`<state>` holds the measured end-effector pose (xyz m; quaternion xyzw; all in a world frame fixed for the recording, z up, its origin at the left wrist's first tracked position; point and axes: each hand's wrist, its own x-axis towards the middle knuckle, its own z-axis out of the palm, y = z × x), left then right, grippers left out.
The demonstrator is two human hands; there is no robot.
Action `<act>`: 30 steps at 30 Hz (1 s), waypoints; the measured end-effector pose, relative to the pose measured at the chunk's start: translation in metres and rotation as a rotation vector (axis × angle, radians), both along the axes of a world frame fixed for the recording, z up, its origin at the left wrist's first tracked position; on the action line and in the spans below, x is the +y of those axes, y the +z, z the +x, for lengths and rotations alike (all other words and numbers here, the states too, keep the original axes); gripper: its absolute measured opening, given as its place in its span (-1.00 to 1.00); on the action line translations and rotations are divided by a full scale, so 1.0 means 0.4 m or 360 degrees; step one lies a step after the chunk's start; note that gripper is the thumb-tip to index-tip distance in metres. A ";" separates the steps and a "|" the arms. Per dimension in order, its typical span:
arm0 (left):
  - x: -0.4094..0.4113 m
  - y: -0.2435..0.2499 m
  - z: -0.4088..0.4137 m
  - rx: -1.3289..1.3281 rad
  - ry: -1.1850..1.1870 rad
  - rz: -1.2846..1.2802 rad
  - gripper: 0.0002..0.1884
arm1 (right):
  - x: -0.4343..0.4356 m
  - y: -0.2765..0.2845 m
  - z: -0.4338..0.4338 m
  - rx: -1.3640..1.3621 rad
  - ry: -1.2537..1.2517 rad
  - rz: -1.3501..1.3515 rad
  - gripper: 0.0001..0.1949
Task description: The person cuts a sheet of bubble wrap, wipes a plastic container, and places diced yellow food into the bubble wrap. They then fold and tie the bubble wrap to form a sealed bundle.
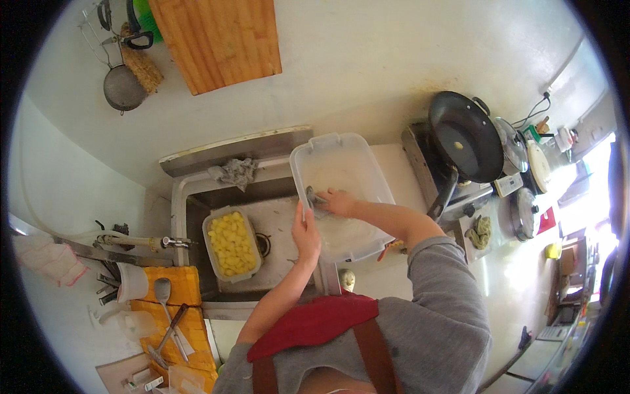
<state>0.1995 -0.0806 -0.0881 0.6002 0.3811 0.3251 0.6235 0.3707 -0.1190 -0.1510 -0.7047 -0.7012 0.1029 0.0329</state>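
A large clear plastic storage bin [362,167] is tilted at the right edge of the sink. My left hand [306,234] grips its near left wall from outside. Inside the bin, my right hand [338,202] presses a greyish scrubber or cloth [314,196], partly hidden by the fingers, against the same side. In the stainless steel sink [283,241] a plastic tub [206,246] holds many peeled yellow pieces [231,244], which look like potato. A grey rag [238,172] lies on the sink's back ledge.
A faucet [167,242] reaches in from the left. Cooking utensils [170,315] lie on an orange surface [197,325] at the lower left. A black wok [462,138] rests over the stove [418,152], its handle pointing towards me. A wooden board [226,44] and a strainer [123,88] hang above.
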 end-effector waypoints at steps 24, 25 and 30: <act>-0.019 0.007 0.022 -0.0189 0.0075 -0.0094 -0.47 | -0.097 -0.125 0.052 -0.0971 -0.0562 -0.0651 -0.60; -0.022 0.012 0.024 -0.0112 0.0074 -0.0013 -0.48 | -0.128 -0.119 0.014 -0.0856 -0.0472 -0.0737 -0.61; -0.029 0.017 0.028 -0.0151 0.0001 -0.0211 -0.50 | -0.141 -0.062 -0.032 0.0247 -0.0018 -0.1306 -0.63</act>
